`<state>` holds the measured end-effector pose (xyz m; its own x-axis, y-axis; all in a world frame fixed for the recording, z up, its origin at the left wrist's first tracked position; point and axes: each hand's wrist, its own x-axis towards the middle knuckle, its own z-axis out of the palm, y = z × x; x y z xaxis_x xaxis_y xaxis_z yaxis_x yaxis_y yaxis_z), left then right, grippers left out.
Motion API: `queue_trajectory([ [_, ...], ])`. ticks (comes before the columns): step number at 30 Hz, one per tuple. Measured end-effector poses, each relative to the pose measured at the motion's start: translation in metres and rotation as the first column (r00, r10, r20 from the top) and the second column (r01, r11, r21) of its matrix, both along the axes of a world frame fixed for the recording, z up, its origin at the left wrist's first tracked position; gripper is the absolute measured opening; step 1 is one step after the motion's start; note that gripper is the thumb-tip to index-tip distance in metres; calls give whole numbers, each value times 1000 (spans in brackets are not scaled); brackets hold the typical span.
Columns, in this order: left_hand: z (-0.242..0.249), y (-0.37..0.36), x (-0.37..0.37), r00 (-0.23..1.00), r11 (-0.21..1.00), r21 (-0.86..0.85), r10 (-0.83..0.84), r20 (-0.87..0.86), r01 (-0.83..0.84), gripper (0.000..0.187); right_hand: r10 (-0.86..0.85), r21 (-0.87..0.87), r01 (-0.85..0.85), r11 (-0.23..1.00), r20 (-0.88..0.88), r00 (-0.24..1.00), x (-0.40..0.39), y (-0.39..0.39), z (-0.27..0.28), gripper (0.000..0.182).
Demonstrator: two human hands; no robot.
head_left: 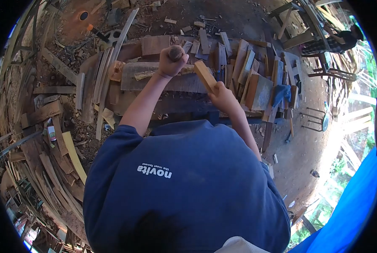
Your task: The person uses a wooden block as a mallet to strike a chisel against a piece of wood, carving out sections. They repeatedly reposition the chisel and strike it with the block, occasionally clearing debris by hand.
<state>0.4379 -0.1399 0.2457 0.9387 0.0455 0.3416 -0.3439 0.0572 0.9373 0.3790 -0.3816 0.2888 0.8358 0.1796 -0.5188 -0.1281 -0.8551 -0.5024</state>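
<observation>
My left hand (170, 65) is raised over the bench, its fingers wrapped round a dark rounded tool handle (175, 52), seen end-on. The rest of that tool is hidden. In my right hand (223, 97) is the near end of a light wooden block (205, 75), which slants up and left toward my left hand without touching it. Beneath my hands lies a long grey board (138, 82) with a rough, splintered strip of wood (143, 76) on it.
Stacked wood offcuts (256, 90) and a blue cloth (281, 94) lie right of my hands. Long planks (102, 84) lean at the left. A stool (324, 122) and a person (344, 41) in checked clothing are at the right. Wood scraps litter the ground.
</observation>
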Motion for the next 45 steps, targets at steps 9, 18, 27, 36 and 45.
queue_trajectory([
  [9,4,-2,-4,1000,999,25,21,-11,-21,16,-26,212,-38,977,293,956,19,-1,80,50],
  [18,2,0,-6,996,994,-50,-92,4,92,12,118,441,-313,841,415,902,13,41,149,52],
  [27,4,-4,-8,998,997,-80,-3,55,7,5,129,348,-275,897,389,912,6,56,170,48],
  [36,7,-1,-9,1000,994,-110,-25,13,26,7,70,379,-234,895,399,914,5,77,169,42],
  [45,-6,14,-5,996,997,-8,-73,-56,72,5,-57,436,-298,849,637,769,11,81,198,40],
])
